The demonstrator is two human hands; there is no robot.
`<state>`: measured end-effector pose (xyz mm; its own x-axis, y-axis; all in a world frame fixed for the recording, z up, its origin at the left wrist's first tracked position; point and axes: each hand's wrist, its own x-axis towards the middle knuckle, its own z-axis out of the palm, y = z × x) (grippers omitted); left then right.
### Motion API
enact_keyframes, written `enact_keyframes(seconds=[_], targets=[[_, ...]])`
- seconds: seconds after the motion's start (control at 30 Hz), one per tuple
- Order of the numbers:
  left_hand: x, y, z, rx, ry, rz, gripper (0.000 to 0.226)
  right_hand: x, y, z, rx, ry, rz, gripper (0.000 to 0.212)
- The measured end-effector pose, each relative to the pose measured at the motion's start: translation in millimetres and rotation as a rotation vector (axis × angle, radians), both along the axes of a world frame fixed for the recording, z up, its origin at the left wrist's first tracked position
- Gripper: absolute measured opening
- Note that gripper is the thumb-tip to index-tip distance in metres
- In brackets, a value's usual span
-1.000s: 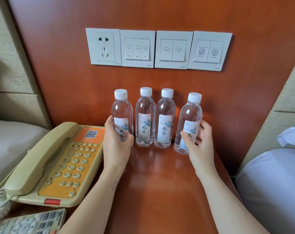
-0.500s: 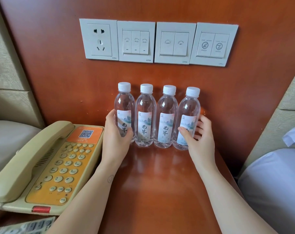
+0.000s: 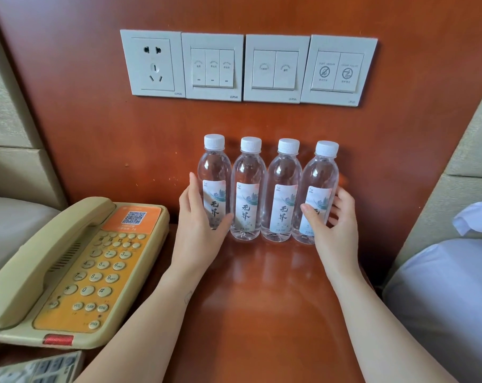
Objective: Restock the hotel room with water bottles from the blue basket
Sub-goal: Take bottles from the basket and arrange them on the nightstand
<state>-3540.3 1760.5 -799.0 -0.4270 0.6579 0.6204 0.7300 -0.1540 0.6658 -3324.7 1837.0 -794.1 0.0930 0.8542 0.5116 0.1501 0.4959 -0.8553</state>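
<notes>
Against the back panel [image 3: 123, 147] on the counter [image 3: 261, 313], a row of bottles [image 3: 264, 194] stands upright, touching. Left hand [image 3: 199, 233] cups the left bottle [image 3: 214, 172] and right hand [image 3: 335, 230] the right bottle [image 3: 321, 178], thumbs in front, fingers [image 3: 193, 189] curled behind. Looks like final squaring-up. Next: release without tipping.

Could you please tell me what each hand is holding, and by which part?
The left hand has a grip on the leftmost bottle, the right hand on the rightmost bottle, both around the labelled lower body.
</notes>
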Motion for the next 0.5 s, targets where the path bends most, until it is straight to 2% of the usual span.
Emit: enact_keyframes(seconds=[0.13, 0.3, 0.5], targets=[[4.6, -1.1, 3.0, 0.064, 0.13, 0.031, 0.108, -4.6, -5.0, 3.6, 0.042, -0.013, -0.004, 0.075], [6.3, -3.7, 3.5, 0.043, 0.118, 0.007, 0.106, -5.2, -5.9, 2.2, 0.017, -0.007, -0.018, 0.077], [8.2, -3.5, 3.1, 0.022, 0.047, -0.017, 0.107, -2.3, -2.0, -3.1, -0.058, 0.011, -0.059, 0.053]])
